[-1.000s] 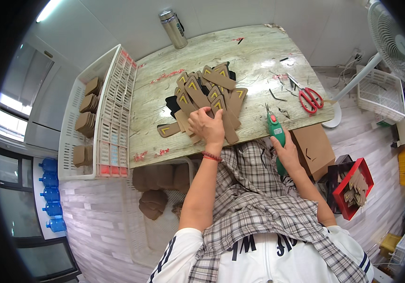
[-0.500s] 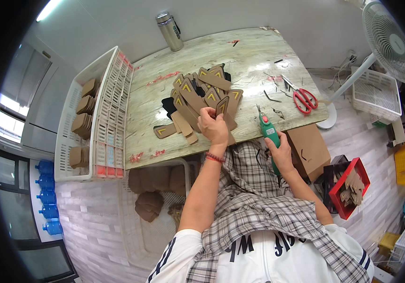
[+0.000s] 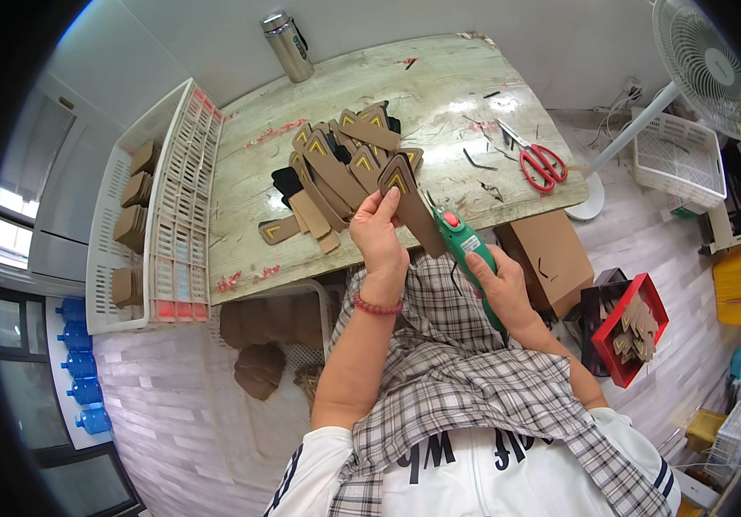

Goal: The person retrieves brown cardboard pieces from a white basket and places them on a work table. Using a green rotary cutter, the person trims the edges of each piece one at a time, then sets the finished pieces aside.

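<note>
My left hand (image 3: 376, 239), with a red bracelet at its wrist, pinches a long brown fabric strip (image 3: 419, 222) with a yellow V-shaped mark near its rounded end. The strip slants over the table's front edge. Wrapped in my right hand (image 3: 506, 291) is a green handheld electric cutter (image 3: 465, 246) with a red button. Its narrow tip is right beside the strip's edge; whether they touch I cannot tell. Beyond my left hand lies a loose pile of similar brown strips (image 3: 330, 172), with some black pieces among them.
Red-handled scissors (image 3: 543, 167) and dark scraps lie on the table's right. A white crate (image 3: 182, 233) with stacked brown pieces stands left; a steel bottle (image 3: 287, 50) is at the back. Right of my knees are a cardboard box (image 3: 550, 257) and a red-rimmed box (image 3: 665, 312). A fan (image 3: 719, 73) stands farther right.
My left hand has lifted the marked strip away from the pile and holds it by the cutter. The cutter has tilted and come in to the strip. The view has shifted a little.
</note>
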Action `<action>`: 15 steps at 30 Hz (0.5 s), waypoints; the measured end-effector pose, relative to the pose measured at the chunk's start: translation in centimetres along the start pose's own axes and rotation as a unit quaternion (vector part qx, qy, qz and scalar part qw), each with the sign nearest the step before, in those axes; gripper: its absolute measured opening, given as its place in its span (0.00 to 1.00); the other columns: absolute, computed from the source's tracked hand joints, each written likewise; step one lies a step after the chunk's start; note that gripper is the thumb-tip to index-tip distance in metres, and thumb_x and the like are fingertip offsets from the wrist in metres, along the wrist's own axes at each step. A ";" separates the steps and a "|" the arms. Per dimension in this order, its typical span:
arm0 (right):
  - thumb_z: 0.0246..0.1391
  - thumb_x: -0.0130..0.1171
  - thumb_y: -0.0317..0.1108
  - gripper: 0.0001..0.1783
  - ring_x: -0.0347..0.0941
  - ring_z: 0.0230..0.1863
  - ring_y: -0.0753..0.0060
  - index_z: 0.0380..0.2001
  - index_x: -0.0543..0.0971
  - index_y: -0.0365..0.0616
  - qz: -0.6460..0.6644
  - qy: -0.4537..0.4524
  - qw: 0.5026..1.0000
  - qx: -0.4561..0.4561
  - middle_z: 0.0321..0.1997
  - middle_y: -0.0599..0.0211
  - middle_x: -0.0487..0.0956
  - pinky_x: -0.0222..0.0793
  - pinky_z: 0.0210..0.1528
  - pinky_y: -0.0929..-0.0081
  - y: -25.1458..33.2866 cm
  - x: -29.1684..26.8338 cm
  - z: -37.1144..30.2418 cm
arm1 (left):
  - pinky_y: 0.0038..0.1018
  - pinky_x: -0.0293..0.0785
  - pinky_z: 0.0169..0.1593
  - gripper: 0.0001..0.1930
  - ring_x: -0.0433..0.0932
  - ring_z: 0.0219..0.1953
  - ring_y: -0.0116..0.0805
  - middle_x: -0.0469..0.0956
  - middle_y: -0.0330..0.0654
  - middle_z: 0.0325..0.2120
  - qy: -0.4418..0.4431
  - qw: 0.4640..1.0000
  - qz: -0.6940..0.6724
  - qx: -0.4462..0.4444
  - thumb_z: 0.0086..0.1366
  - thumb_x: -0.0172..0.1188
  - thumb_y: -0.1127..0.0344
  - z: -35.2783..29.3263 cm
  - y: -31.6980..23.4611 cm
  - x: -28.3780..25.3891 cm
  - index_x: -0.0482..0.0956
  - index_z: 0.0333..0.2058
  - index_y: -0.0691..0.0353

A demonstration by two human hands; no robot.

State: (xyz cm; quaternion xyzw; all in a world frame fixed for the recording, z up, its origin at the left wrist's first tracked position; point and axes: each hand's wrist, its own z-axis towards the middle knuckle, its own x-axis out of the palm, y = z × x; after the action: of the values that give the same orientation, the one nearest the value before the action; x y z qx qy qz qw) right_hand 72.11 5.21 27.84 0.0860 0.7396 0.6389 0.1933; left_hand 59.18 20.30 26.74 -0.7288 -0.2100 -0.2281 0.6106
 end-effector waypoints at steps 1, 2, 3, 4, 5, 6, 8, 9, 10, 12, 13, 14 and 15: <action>0.60 0.60 0.48 0.22 0.66 0.19 0.85 0.41 0.77 0.36 0.010 0.000 1.000 0.002 0.21 0.74 0.71 0.62 0.21 0.81 0.0 0.0 -0.2 | 0.18 0.71 0.31 0.05 0.77 0.26 0.21 0.83 0.37 0.30 -0.004 1.000 -0.003 -0.004 0.63 0.62 0.71 -0.1 0.3 0.1 0.81 0.36 0.65; 0.60 0.60 0.48 0.22 0.66 0.19 0.85 0.41 0.77 0.36 0.019 -0.001 1.000 0.003 0.20 0.74 0.71 0.62 0.21 0.81 0.2 0.0 -0.4 | 0.19 0.72 0.30 0.05 0.78 0.26 0.21 0.83 0.37 0.29 -0.008 1.000 -0.005 -0.008 0.63 0.62 0.71 -0.2 0.6 0.1 0.81 0.36 0.65; 0.60 0.60 0.48 0.22 0.66 0.19 0.85 0.41 0.77 0.36 0.029 0.000 1.000 0.005 0.20 0.74 0.71 0.62 0.21 0.81 0.3 0.0 -0.7 | 0.19 0.72 0.30 0.05 0.78 0.26 0.22 0.83 0.38 0.29 -0.012 1.000 -0.008 -0.012 0.63 0.62 0.71 -0.3 0.9 0.2 0.81 0.36 0.65; 0.60 0.60 0.48 0.22 0.66 0.19 0.85 0.41 0.77 0.36 0.028 -0.002 1.000 0.009 0.20 0.74 0.71 0.62 0.21 0.81 0.5 -0.1 -0.8 | 0.22 0.75 0.33 0.06 0.80 0.28 0.26 0.82 0.38 0.29 -0.011 0.999 -0.012 -0.029 0.62 0.64 0.71 -0.3 1.0 0.1 0.80 0.37 0.64; 0.60 0.60 0.48 0.22 0.66 0.19 0.85 0.41 0.77 0.36 0.027 -0.004 1.000 0.014 0.20 0.74 0.71 0.62 0.21 0.82 0.6 -0.2 -0.8 | 0.22 0.75 0.34 0.06 0.80 0.28 0.26 0.82 0.38 0.29 -0.008 0.999 -0.016 -0.035 0.62 0.64 0.71 -0.4 1.1 0.2 0.80 0.37 0.64; 0.60 0.60 0.48 0.22 0.66 0.19 0.85 0.41 0.77 0.36 0.027 -0.004 0.999 0.018 0.20 0.74 0.71 0.62 0.21 0.82 0.7 -0.2 -0.8 | 0.22 0.75 0.34 0.06 0.80 0.28 0.26 0.82 0.38 0.29 -0.005 0.999 -0.021 -0.039 0.62 0.64 0.71 -0.5 1.1 0.2 0.80 0.37 0.64; 0.60 0.60 0.48 0.22 0.66 0.19 0.85 0.42 0.77 0.35 0.017 -0.011 1.000 0.019 0.20 0.74 0.71 0.63 0.20 0.82 0.4 -0.3 -0.7 | 0.21 0.75 0.34 0.06 0.80 0.29 0.26 0.82 0.38 0.29 -0.012 0.998 -0.025 -0.059 0.62 0.64 0.71 -0.8 1.2 0.5 0.80 0.37 0.64; 0.60 0.60 0.47 0.22 0.66 0.19 0.85 0.42 0.77 0.35 0.012 -0.014 1.000 0.018 0.20 0.74 0.71 0.63 0.20 0.82 0.4 -0.3 -0.6 | 0.21 0.75 0.34 0.06 0.80 0.29 0.26 0.82 0.38 0.29 -0.015 0.997 -0.026 -0.068 0.61 0.64 0.71 -0.9 1.2 0.6 0.80 0.37 0.64; 0.60 0.60 0.47 0.22 0.66 0.19 0.85 0.42 0.78 0.35 0.007 -0.017 1.000 0.016 0.20 0.73 0.70 0.63 0.20 0.82 0.4 -0.3 -0.6 | 0.21 0.75 0.34 0.06 0.80 0.29 0.26 0.82 0.38 0.29 -0.017 0.997 -0.027 -0.069 0.61 0.64 0.71 -1.0 1.4 0.7 0.80 0.37 0.64; 0.60 0.60 0.47 0.22 0.66 0.19 0.85 0.42 0.78 0.35 0.004 -0.020 1.000 0.016 0.20 0.73 0.70 0.64 0.20 0.82 0.3 -0.4 -0.6 | 0.21 0.75 0.34 0.06 0.79 0.29 0.26 0.82 0.38 0.29 -0.021 0.997 -0.031 -0.073 0.61 0.64 0.71 -1.1 1.8 0.8 0.79 0.36 0.64; 0.60 0.60 0.47 0.22 0.66 0.19 0.85 0.42 0.78 0.35 0.006 -0.019 1.000 0.017 0.20 0.74 0.70 0.64 0.20 0.82 0.2 -0.4 -0.6 | 0.21 0.74 0.35 0.06 0.79 0.29 0.26 0.81 0.37 0.28 -0.017 0.996 -0.033 -0.079 0.61 0.64 0.71 -1.2 1.8 0.9 0.79 0.36 0.64; 0.60 0.60 0.47 0.22 0.66 0.19 0.85 0.42 0.78 0.36 0.007 -0.019 1.000 0.018 0.21 0.74 0.70 0.64 0.20 0.82 0.2 -0.5 -0.6 | 0.21 0.74 0.35 0.06 0.79 0.29 0.26 0.81 0.37 0.28 -0.017 0.996 -0.038 -0.083 0.61 0.64 0.71 -1.2 1.9 0.9 0.79 0.36 0.64; 0.60 0.60 0.47 0.22 0.66 0.19 0.85 0.42 0.78 0.36 0.012 -0.019 0.999 0.028 0.21 0.74 0.70 0.64 0.21 0.82 0.2 -0.5 -0.6 | 0.21 0.74 0.35 0.06 0.79 0.29 0.26 0.81 0.37 0.28 -0.017 0.995 -0.040 -0.086 0.61 0.64 0.71 -1.2 2.1 0.9 0.79 0.36 0.64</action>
State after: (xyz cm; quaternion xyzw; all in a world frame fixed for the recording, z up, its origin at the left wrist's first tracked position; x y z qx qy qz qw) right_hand 72.31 4.55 28.17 0.1124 0.7523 0.6184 0.1975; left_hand 61.05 18.78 25.82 -0.7733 -0.2290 -0.2572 0.5324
